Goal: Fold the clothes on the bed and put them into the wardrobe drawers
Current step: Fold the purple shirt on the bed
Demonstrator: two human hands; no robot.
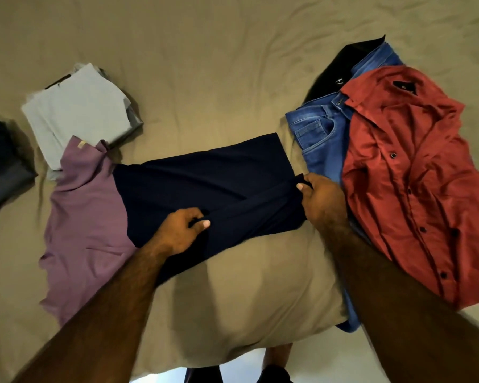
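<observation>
Pinching the navy garment [205,183] with both hands: left hand [177,230] has thumb and curled fingers on a fold near its lower middle, right hand [320,197] nips its right-end corner between thumb and fingers. Garment lies stretched flat across the middle of the bed [205,64], near the front edge, its left end overlapping a purple shirt [86,217]. Purple shirt is spread out toward the bed's left side, its collar end touching a folded pale grey stack [78,106] further back. Dark folded item [0,161] sits at the left edge, partly cut off. Right side: blue jeans [318,131] just beside the right hand, a red button shirt [415,175] draped over them, unfolded, and a black garment [340,70] under both toward the back. Bedsheet is tan and wrinkled. Feet visible on floor below the front edge, blurry.
</observation>
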